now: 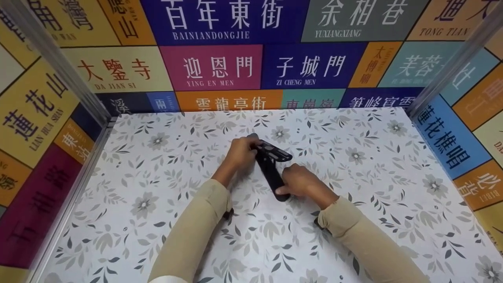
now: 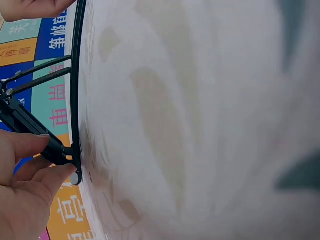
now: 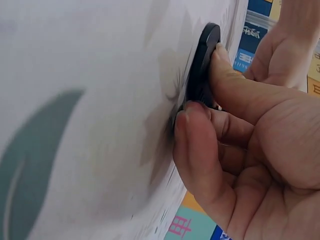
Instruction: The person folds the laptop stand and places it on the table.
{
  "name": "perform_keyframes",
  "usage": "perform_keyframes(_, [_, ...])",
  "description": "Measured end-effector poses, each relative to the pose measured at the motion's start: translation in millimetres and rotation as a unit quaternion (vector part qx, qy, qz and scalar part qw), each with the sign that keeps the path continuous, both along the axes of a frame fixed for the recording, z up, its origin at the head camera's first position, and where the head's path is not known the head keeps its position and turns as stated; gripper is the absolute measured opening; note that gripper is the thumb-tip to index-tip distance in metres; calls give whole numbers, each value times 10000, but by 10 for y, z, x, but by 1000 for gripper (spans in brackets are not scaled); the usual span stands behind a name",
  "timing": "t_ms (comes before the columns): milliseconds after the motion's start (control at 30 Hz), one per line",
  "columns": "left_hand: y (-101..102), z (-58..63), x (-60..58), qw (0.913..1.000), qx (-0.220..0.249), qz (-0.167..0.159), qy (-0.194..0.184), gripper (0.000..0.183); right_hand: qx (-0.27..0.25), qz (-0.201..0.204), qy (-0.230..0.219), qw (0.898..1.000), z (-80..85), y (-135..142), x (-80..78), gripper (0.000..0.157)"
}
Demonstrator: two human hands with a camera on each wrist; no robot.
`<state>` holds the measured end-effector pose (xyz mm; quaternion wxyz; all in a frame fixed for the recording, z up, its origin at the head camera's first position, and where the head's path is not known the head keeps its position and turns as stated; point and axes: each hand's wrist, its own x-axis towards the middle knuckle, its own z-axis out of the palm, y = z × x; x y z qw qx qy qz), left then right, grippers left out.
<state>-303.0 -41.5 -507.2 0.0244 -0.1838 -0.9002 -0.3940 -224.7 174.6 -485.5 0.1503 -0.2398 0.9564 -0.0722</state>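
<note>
A black folding stand [image 1: 271, 177] lies on the patterned table, its long flat base pointing toward the person. From the far end a slotted upper arm [image 1: 275, 151] rises at an angle; in the left wrist view two thin struts [image 2: 42, 75] link that arm to the base. My left hand [image 1: 240, 152] pinches the hinged end between thumb and fingers. At the near end, my right hand [image 1: 301, 180] grips the base, thumb on its top face and fingers along the side. The right wrist view shows the rounded base tip [image 3: 212, 34] beyond the right thumb.
The white table [image 1: 165, 236] has a grey leaf and flower pattern. Colourful panels with Chinese lettering [image 1: 212, 67] stand behind it and on both sides, with clear corner posts [image 1: 452, 67]. Dark wrist bands show at both sleeve cuffs [image 1: 342, 216].
</note>
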Motion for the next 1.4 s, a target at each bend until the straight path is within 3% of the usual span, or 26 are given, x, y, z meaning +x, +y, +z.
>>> perform_keyframes(200, [58,-19,-42,10000,36,1,10,33,18,-31,-93,10000,14,-89,74,42])
perform_keyframes(433, [132,-22,-89,9997,171,-8,-184,36,-188,268,285,9991,-67,-132,135,43])
perform_keyframes(633, [176,-17,-99,9986,350,-49,-390,37,-150,96,295,9994,-55,-234,206,43])
perform_keyframes(867, [196,-15,-92,9993,266,-63,-262,37,-196,-88,389,9990,-52,-302,276,49])
perform_keyframes(1000, [196,-21,-75,9990,242,5,-378,38,-159,-324,286,9989,-63,-323,306,49])
perform_keyframes(1200, [181,10,-22,9991,-163,-72,-389,31,-60,-813,-140,9966,-76,-316,330,44])
perform_keyframes(1400, [187,27,1,9977,-579,-265,-249,29,94,-869,-237,9959,-69,-305,320,45])
